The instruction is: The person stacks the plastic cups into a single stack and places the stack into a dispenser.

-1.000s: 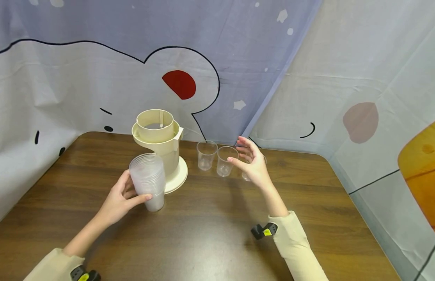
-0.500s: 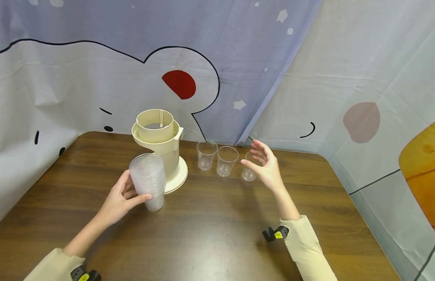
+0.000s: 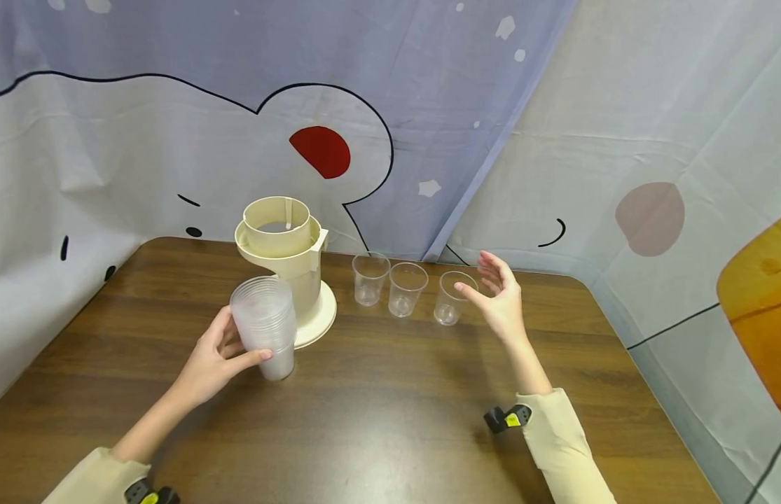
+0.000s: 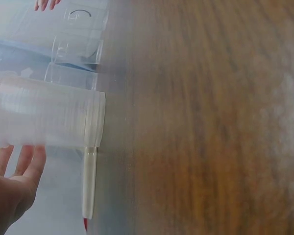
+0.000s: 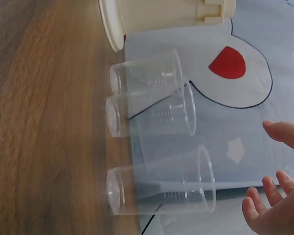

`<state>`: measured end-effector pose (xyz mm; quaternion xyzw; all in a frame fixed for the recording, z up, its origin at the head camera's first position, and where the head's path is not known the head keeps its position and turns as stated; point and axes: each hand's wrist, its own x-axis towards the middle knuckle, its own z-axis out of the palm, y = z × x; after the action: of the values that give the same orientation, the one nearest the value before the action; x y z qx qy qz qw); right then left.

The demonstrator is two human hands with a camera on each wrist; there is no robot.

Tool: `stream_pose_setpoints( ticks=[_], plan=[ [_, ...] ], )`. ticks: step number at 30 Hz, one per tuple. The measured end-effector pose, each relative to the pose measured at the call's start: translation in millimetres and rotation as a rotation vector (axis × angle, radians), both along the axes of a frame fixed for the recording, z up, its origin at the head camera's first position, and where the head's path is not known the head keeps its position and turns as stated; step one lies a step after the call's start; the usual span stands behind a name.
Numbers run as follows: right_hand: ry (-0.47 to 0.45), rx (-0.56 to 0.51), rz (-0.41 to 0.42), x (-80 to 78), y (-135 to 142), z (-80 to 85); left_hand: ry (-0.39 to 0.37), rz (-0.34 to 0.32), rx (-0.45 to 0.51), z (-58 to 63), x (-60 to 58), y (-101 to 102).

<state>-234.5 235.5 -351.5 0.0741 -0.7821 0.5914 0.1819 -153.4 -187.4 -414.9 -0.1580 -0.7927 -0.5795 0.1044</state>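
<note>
In the head view my left hand [image 3: 215, 353] holds a stack of nested clear plastic cups [image 3: 264, 329], thumb in front and fingers round the far side. The left wrist view shows the same cup stack [image 4: 44, 112] with fingers [image 4: 36, 164] against it. Three single clear cups stand upright in a row to the right: the left cup [image 3: 368, 283], the middle cup [image 3: 404, 294] and the right cup [image 3: 448, 304]. Beside the right cup, my right hand [image 3: 502, 304] has its fingers spread; the right wrist view shows it apart from that cup [image 5: 161, 188].
Behind the stack stands a cream plastic device [image 3: 295, 269] with a ring-shaped top and a round base. A brown wooden table [image 3: 365, 420] carries everything. A printed curtain [image 3: 466, 126] hangs along the table's back edge and right side.
My right hand has moved to the right, from over the right cup to beside it, so that cup now shows fully. The left hand and the cup stack have stayed in place.
</note>
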Motion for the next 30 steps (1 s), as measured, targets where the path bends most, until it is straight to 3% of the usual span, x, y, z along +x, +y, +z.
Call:
stream_pose_setpoints(
  ticks=[9, 18, 30],
  plan=[
    [-0.053, 0.041, -0.008, -6.2, 8, -14.7, 0.002, 0.002, 0.002, -0.4, -0.4, 0],
    [-0.185, 0.098, -0.018, -7.2, 10, -28.2, -0.006, 0.006, -0.004, -0.9, 0.0, 0],
    [-0.281, 0.053, 0.012, -12.9, 2, -38.1, -0.003, 0.011, -0.011, -0.4, 0.4, 0]
  ],
)
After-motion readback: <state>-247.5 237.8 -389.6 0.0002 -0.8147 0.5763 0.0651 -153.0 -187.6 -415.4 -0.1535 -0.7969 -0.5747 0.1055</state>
